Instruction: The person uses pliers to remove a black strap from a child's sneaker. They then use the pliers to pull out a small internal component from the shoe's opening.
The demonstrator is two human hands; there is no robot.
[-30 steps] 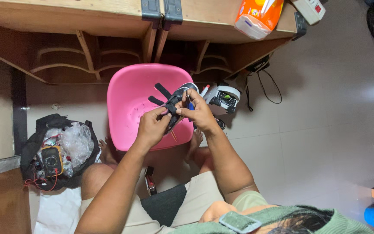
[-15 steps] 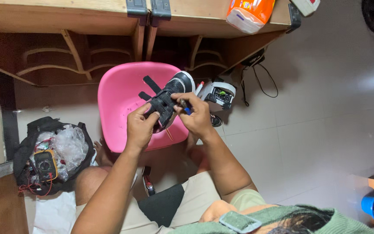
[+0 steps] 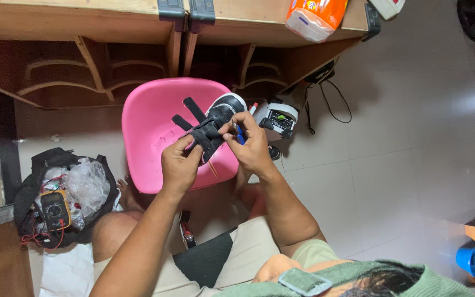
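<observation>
Black shoe unmoved; both hands' grip unchanged.

One head-worn camera looks steeply down from close above the fingers, facing the floor.

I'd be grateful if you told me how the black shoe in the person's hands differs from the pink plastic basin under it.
The black shoe with straps is dark and small, while the pink plastic basin is bright and far wider. The shoe is gripped by the left hand and right hand; the basin sits on the floor, with no hand on it. The shoe has loose flaps sticking out; the basin is a smooth, rounded, open tub. Both lie in front of the person's knees.
</observation>
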